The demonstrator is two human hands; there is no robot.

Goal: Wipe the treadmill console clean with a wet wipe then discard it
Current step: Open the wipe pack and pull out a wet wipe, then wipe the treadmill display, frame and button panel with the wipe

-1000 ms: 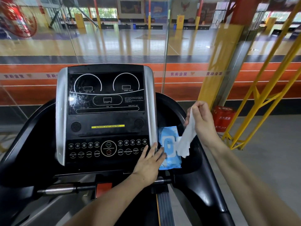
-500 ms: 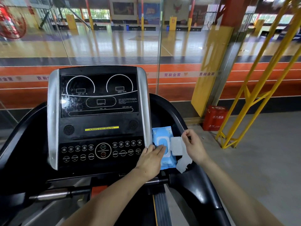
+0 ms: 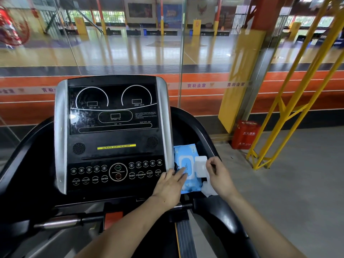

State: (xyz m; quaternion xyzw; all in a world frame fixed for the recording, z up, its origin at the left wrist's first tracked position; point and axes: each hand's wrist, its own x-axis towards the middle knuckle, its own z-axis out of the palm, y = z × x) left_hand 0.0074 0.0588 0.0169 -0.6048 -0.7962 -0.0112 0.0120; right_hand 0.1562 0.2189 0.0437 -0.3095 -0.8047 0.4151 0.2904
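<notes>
Left hand (image 3: 172, 185) — fingers straight — presses the wipe pack (image 3: 188, 164) at the console's (image 3: 111, 138) right edge. Right hand (image 3: 219, 175) pinches the pack's open lid (image 3: 200, 165), a wet wipe (image 3: 208, 189) beneath its palm.

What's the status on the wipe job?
Left hand flat on pack, steadying it. Right hand holds wipe, fingers at open lid. Console not yet wiped. Nothing in the way.

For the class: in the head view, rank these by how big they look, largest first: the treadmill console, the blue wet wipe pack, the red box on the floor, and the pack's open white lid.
1. Treadmill console
2. Blue wet wipe pack and red box: too alike to rank, and the box stands farther away.
3. White lid
</notes>
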